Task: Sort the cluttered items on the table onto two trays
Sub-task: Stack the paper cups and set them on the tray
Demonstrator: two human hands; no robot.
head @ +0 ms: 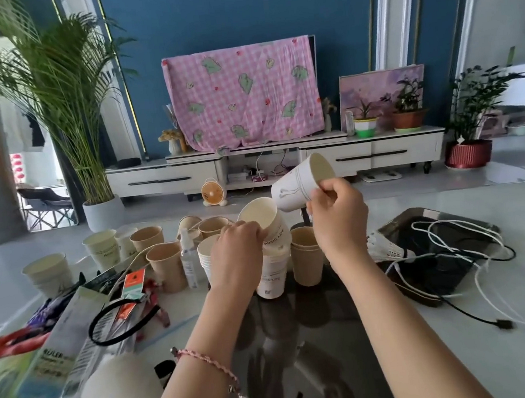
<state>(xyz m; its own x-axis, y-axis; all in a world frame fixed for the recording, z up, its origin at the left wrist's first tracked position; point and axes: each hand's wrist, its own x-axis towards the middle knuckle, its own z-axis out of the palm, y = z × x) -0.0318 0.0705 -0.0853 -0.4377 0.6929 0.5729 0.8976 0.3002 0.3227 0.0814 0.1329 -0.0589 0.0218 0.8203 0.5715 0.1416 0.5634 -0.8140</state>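
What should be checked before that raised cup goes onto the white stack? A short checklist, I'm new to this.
1. Right hand grips the lifted cup: ok.
2. Left hand holds the top cup of the white stack: ok.
3. Top cup seated straight: not ok, it tilts.
4. Lifted cup empty inside: ok.
5. Tray has room: cannot tell, cables lie across it.

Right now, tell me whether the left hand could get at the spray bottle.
Probably yes: the spray bottle stands close left of the left hand, open from above, though that hand must first release its white cup.
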